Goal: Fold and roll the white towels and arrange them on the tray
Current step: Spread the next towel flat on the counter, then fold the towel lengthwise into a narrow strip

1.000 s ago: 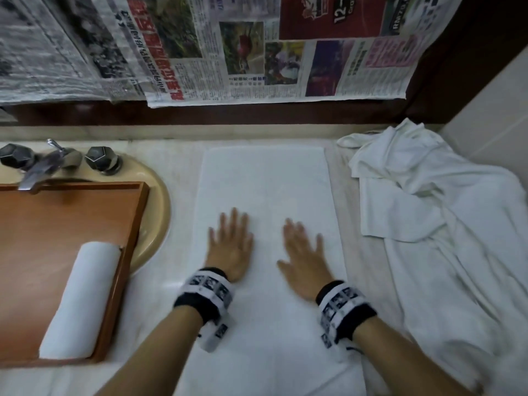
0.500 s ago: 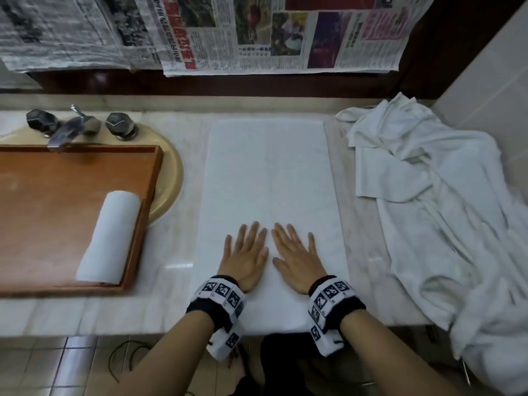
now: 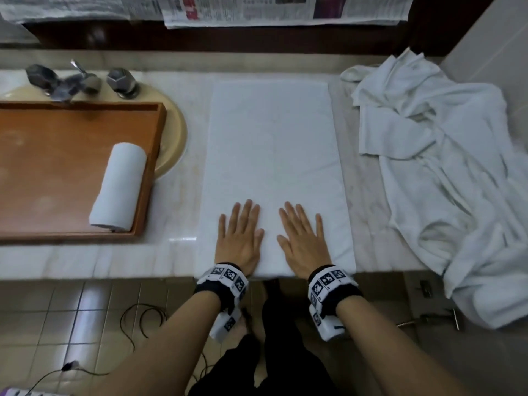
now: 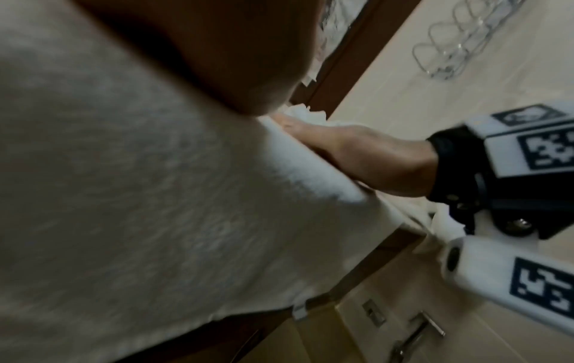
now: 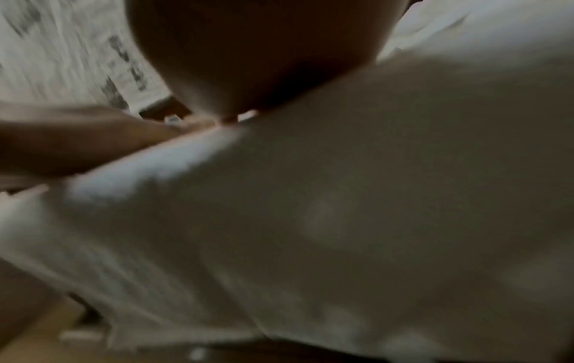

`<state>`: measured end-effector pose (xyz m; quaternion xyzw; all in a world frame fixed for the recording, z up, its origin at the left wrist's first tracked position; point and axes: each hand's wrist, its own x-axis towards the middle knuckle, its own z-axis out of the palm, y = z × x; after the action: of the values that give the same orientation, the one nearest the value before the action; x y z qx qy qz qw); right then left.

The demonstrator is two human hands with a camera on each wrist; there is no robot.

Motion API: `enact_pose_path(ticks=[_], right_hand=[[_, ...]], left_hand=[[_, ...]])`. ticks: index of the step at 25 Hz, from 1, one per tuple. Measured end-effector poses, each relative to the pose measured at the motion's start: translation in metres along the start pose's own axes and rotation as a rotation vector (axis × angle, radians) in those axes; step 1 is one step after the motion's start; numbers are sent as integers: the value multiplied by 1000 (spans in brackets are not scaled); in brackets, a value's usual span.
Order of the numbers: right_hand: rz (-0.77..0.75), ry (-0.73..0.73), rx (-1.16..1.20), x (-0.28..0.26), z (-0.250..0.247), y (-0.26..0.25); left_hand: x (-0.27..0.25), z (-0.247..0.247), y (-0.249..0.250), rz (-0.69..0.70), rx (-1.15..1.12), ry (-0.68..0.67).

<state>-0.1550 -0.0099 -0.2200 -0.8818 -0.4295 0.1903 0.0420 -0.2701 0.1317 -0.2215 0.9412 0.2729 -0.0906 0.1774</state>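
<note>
Nearest, at the front edge of the marble counter (image 3: 85, 261), both hands lie palm down on the near end of a folded towel (image 3: 271, 144). The left hand (image 3: 240, 238) has its fingers straight and slightly spread, flat on the cloth, grasping nothing. The right hand (image 3: 304, 241) lies just beside it, apart from it, also flat with straight fingers and nothing in its grasp. Each wrist wears a dark band with a white block of black-and-white markers. In the left wrist view the right hand (image 4: 366, 159) is seen side-on, pressed on the towel (image 4: 155, 208); the right wrist view is blurred and shows mostly towel (image 5: 341, 221).

The towel is a long white rectangle running from the counter's front edge towards its back edge, near the middle of the counter.

To the left, a wooden tray (image 3: 57, 155) sits over a beige sink (image 3: 174, 138), and one rolled towel (image 3: 118, 185) lies along the tray's right side, near its front right corner. To the right, a heap of crumpled white cloth (image 3: 445, 172) covers the counter's right end and hangs over the front edge.

Farther back, a metal tap (image 3: 77, 81) stands behind the tray. Newspaper sheets (image 3: 257, 10) hang on the wall above.
</note>
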Motion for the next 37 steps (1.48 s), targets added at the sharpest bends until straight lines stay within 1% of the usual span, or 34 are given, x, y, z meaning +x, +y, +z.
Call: enact_pose_path(ticks=[2,5,6,7,9,10,11,13,14,15,17,19,21,24,26,28,30,32,34,35,36,37], right_hand=[[41,73,-44,-13,3,22],[108,116,-55,-27,3,46],[163,121,-44,-29,1,52],[252,115,-27,-28,-1,55],[466,73,80,-17,-11,49],[493,52,119,-7,-18,41],[418,33,121,5,-24,28],[122,-19,95,29,-33,-1],[23,-51,107,41,-36,-10],[-12,-62,117,54,-41,-14],[-7,-62,104,80,-49,-11],[-18,-56,76,105,-56,-3],[-15,-58,64,134,-66,7],[52,-80,50,171,-84,30],[85,-141,54,180,-90,41],[82,-167,54,177,-88,43],[98,-164,63,168,-87,41],[70,-139,45,170,-88,40],[-8,-143,16,188,-94,44],[-31,-147,5,201,-99,50],[-20,-144,5,215,-103,58],[25,-136,13,229,-108,68]], left_hand=[[-4,3,-13,-27,18,37],[-6,1,-25,-55,15,62],[-6,-1,-30,-82,-3,70],[-6,-4,-36,-144,-41,64],[0,-17,-40,-311,-164,31],[8,-24,-35,-334,-207,9],[18,-31,-26,-288,-230,-12],[42,-40,-2,-73,-247,-53],[54,-42,9,3,-262,-87],[67,-46,16,31,-278,-117],[91,-53,21,1,-283,-156],[111,-57,18,-14,-251,-159],[135,-64,12,-29,-235,-145],[166,-78,-4,-118,-218,-100],[174,-82,-12,-160,-210,-108],[171,-82,-12,-176,-202,-122],[164,-84,-6,-202,-157,-98],[170,-88,-5,-191,-132,-51],[187,-92,-8,-109,-133,-96],[198,-94,-13,-89,-129,-122],[209,-96,-20,-106,-137,-126],[217,-98,-28,-152,-148,-111]])
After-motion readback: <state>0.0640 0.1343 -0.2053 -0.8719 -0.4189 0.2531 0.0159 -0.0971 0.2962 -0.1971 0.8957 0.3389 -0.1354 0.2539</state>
